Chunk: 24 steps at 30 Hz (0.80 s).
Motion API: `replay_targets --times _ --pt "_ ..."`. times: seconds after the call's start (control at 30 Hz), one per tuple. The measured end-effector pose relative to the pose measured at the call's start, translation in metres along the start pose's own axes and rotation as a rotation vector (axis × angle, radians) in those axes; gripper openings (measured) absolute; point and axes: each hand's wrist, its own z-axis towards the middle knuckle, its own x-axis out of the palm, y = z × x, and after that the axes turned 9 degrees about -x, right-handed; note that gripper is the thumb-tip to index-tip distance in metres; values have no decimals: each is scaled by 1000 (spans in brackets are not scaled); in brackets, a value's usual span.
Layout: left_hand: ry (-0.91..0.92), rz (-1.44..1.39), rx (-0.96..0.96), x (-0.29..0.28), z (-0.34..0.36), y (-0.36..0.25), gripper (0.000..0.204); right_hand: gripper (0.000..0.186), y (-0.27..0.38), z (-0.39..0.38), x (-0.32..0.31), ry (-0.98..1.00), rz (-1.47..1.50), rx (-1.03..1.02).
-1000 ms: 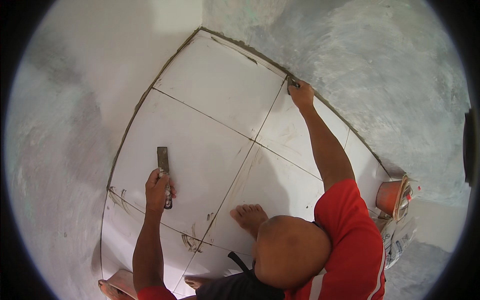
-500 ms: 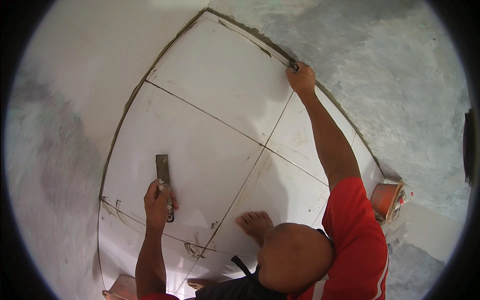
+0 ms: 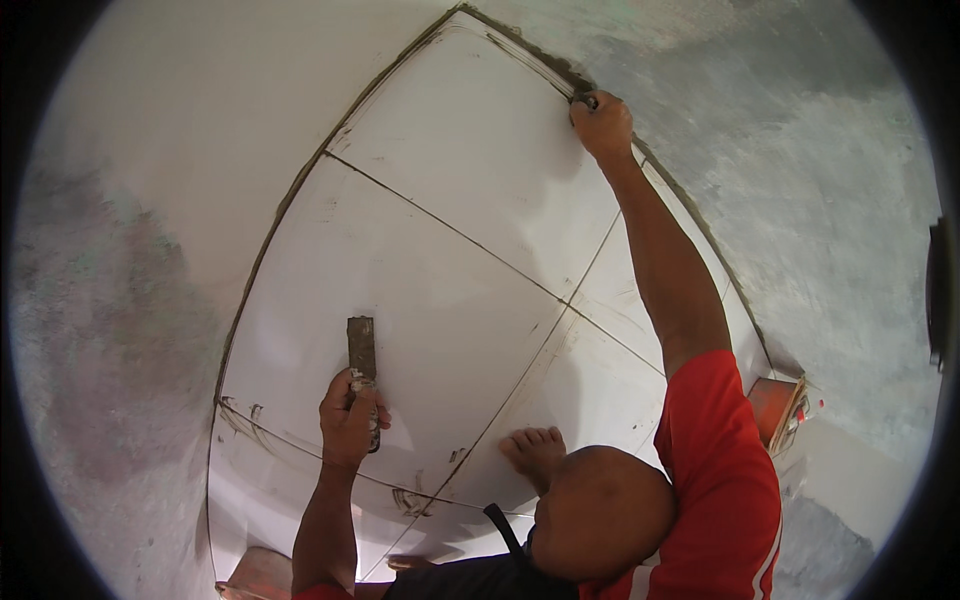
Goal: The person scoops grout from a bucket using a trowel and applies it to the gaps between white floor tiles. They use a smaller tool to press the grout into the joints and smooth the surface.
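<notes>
1. Scraper [image 3: 361, 350]: flat, narrow metal blade, dark and mortar-stained, lying against the white tile [image 3: 420, 300]; the left hand [image 3: 350, 425] has its grip clenched round the handle.
2. Right hand [image 3: 602, 125]: grip closed on a small dark tool [image 3: 588, 100], pressed to the grey mortar joint [image 3: 540, 58] at the tile's far edge.
3. Tiles: large, glossy, square, smeared; rough grey cement floor [image 3: 820, 200] beside them.
4. Bare foot [image 3: 535, 455] on the tile.

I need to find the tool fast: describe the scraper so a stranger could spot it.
Start at the white tiled floor. On the big tile at lower left, the left hand grips a scraper that points up the picture. Its flat, dark, mortar-crusted rectangular blade stands alone against the pale tile.
</notes>
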Motion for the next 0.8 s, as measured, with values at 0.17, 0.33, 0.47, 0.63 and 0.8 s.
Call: replay_targets --times 0.17,0.33,0.47,0.63,0.8 --pt "11 9 2 0 0 -3 23 29 18 19 11 16 67 14" --pt "3 30 27 0 0 0 25 29 46 36 23 14 81 -11" --pt "19 34 30 0 1 1 23 28 59 55 32 68 41 -39" --pt "-5 26 61 1 2 6 22 30 78 75 50 68 74 -96" --pt "-11 -35 58 4 -3 0 20 36 89 100 69 96 3 -193"
